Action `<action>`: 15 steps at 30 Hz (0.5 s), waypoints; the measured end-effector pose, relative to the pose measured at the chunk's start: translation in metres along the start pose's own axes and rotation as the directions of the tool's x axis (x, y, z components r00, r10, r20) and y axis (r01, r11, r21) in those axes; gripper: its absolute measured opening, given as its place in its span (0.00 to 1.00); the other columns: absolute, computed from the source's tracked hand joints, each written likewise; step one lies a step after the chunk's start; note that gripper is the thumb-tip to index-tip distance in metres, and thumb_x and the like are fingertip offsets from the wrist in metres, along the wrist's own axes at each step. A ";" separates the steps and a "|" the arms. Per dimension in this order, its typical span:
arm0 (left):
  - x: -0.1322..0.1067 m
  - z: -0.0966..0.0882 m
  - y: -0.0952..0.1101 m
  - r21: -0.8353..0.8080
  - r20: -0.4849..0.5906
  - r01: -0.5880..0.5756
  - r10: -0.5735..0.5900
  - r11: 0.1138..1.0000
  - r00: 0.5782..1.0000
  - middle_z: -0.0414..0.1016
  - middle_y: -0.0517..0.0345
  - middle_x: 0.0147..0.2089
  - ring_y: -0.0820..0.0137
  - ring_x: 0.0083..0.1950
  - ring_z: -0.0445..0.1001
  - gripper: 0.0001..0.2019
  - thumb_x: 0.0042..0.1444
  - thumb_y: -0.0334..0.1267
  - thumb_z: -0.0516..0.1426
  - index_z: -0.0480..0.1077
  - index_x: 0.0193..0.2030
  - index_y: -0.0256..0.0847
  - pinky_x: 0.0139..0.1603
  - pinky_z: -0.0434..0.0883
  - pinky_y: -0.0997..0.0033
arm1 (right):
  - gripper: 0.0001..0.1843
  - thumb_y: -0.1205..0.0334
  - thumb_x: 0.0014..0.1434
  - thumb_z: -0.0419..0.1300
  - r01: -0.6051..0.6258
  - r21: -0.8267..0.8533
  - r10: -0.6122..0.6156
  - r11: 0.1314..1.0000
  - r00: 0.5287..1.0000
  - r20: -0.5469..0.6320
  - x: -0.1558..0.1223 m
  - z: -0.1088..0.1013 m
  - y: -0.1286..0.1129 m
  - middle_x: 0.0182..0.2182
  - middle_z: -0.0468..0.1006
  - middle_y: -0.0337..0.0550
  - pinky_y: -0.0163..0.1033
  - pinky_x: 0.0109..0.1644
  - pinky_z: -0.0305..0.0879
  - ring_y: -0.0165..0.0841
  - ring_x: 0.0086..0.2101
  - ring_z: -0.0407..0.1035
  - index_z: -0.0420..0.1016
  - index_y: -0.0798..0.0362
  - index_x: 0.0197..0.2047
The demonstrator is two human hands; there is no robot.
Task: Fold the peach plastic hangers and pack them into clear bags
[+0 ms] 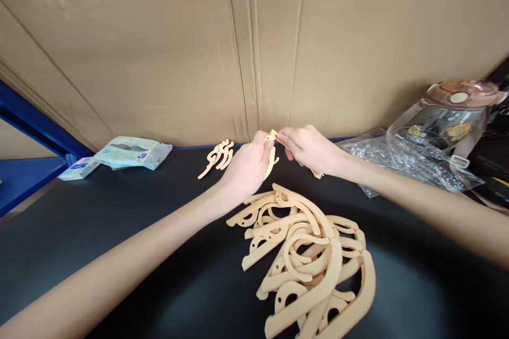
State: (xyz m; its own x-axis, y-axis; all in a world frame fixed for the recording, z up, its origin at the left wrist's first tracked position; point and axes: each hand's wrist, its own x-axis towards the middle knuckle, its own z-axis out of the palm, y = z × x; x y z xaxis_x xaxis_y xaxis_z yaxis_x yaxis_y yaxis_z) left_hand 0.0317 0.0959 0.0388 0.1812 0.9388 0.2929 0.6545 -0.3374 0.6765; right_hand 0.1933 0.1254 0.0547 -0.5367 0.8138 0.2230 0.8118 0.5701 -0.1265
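Both hands meet above the black table. My left hand is closed round a curved beige rubber strap that hangs down from its fingers. My right hand pinches the top end of the same strap, fingers pressed together. Just below the hands lies a heap of several like beige curved straps. A small group of smaller beige pieces lies to the left of my left hand.
A cardboard wall stands behind the table. Tissue packs lie at the back left beside a blue frame. At the right lie a crinkled clear plastic bag and a clear bottle with a brown lid.
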 end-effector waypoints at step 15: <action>0.000 -0.078 -0.039 0.075 0.044 0.275 -0.279 0.958 0.959 0.77 0.56 0.34 0.65 0.34 0.70 0.13 0.53 0.49 0.58 0.76 0.34 0.43 0.29 0.61 0.73 | 0.16 0.57 0.70 0.42 -0.052 0.422 0.127 0.905 0.980 -0.151 0.027 0.017 0.036 0.30 0.78 0.42 0.34 0.35 0.66 0.28 0.24 0.71 0.67 0.55 0.42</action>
State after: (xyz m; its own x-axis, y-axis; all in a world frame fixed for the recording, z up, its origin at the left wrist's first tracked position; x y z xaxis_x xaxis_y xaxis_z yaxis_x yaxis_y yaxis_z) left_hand -0.0510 0.1038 0.0644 0.0232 0.9978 0.0629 0.7324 -0.0598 0.6783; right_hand 0.2037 0.1701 0.0397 -0.3881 0.8530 0.3489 0.6656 0.5213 -0.5340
